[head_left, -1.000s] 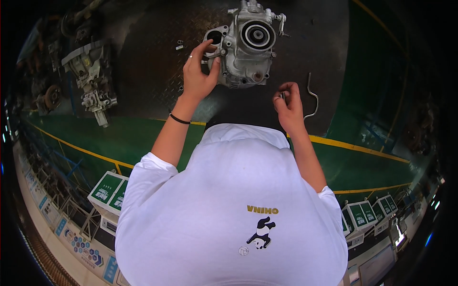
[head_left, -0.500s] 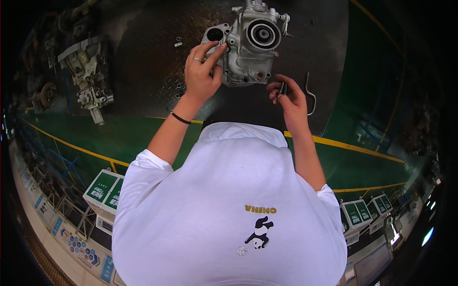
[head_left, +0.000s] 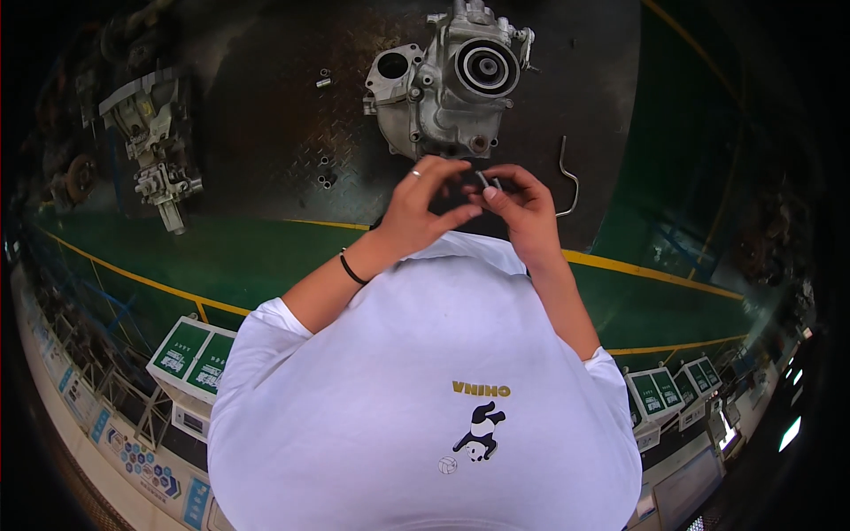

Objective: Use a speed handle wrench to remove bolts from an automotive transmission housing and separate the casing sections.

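Observation:
In front of my body, my right hand (head_left: pixel 529 212) is closed on a few small metal bolts (head_left: pixel 483 180), their grey shanks sticking up between thumb and fingers. My left hand (head_left: pixel 412 211) is beside it, thumb and fingers apart, its fingertips close to the bolts. Whether those fingertips touch a bolt I cannot tell. Just beyond both hands stands a grey cast-metal gearbox housing (head_left: pixel 440 113), with a round bearing opening (head_left: pixel 487 67) on its upper right and a flange with a hole (head_left: pixel 392 65) on its left.
A bent metal rod (head_left: pixel 575 181) lies right of my hands on the dark metal bench (head_left: pixel 266 115). Small bolts or nuts (head_left: pixel 325 181) lie left of the housing, more (head_left: pixel 324 80) farther off. Another gearbox assembly (head_left: pixel 158 133) sits at far left.
My left hand has come off the housing's flange and moved down and right to meet my right hand. The right hand has shifted slightly left and nearer me, still holding the bolts.

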`<control>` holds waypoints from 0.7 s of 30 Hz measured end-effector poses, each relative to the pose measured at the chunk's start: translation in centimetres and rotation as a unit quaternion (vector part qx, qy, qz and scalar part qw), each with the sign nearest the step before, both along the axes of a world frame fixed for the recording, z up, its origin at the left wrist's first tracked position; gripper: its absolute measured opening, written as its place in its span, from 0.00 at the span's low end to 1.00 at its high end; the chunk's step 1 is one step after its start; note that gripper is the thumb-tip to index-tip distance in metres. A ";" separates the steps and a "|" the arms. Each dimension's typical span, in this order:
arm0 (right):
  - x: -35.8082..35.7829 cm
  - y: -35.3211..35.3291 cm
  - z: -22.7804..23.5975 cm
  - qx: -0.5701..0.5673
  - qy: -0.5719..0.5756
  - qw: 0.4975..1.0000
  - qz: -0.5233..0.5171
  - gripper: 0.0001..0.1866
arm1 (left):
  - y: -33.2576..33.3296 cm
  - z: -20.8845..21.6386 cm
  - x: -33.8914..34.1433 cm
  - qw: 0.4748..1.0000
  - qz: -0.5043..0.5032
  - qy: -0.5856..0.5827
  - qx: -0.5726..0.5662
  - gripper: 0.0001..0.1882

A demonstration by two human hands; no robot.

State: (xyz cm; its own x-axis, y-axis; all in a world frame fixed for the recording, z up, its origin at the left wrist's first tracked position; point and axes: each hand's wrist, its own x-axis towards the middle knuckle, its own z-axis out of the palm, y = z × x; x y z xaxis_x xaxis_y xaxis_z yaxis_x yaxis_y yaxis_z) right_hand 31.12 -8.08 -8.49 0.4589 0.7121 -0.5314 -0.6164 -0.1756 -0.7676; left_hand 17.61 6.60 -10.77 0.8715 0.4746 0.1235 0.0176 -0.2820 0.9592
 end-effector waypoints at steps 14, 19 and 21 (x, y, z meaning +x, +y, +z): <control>-2.5 1.0 -0.3 0.004 0.022 0.999 -0.023 0.14 | 0.1 -1.6 -1.2 0.990 0.020 -0.053 0.129 0.17; -4.7 -0.1 -3.5 -0.077 0.148 0.985 -0.047 0.14 | -4.1 -3.9 -3.0 0.945 0.129 0.141 -0.267 0.08; -4.1 -1.4 -6.2 -0.109 0.156 0.982 -0.017 0.13 | -4.3 -6.6 -5.1 0.945 0.126 0.185 -0.237 0.08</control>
